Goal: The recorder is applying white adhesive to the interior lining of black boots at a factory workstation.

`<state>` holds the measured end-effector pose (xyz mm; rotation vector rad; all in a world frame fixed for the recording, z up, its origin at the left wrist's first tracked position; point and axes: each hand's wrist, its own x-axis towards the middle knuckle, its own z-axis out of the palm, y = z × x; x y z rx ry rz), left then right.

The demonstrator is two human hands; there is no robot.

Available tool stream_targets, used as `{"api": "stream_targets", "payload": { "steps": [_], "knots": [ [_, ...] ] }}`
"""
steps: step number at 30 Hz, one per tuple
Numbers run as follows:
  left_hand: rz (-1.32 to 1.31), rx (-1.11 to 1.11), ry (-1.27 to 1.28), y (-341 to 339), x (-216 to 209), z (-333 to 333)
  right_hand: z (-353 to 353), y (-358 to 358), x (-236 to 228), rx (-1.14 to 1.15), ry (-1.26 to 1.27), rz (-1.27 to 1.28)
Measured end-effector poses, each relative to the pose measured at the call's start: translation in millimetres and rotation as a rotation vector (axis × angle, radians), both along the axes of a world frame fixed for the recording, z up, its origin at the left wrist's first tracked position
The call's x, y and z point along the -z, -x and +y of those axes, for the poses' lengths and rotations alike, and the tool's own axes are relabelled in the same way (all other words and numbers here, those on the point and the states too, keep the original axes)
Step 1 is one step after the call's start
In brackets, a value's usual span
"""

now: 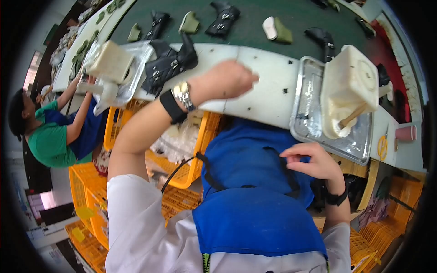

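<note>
My left hand (226, 80), with a watch on its wrist, is over the white bench top (259, 98). Its fingers are curled closed; whatever might be inside is hidden. Just left of it, a pair of black buckled boots (168, 66) lies partly on a metal tray. My right hand (316, 162) hovers over my blue apron (246, 159), near the right tray's front edge. Its fingers are loosely bent and apart from the thumb, holding nothing visible.
A metal tray (304, 119) on the right carries a cream container (350, 79) with a brush. Black boots (223, 19) and green shoes (283, 32) lie on the green surface (248, 22) behind. Orange crates (184, 179) stand below. A co-worker (59, 132) is at left.
</note>
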<state>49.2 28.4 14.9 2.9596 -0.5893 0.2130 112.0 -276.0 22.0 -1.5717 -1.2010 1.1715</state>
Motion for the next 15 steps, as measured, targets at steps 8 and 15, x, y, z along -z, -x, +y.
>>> {"api": "stream_targets", "payload": {
  "steps": [8, 15],
  "knots": [
    [0.096, -0.296, 0.166, -126, 44, -13, -105, -7, 3, 0.749, -0.044, 0.131],
    [0.144, -0.160, 0.196, -127, 43, -27, -101, -11, 15, 0.800, -0.090, 0.205]
  ]
}}
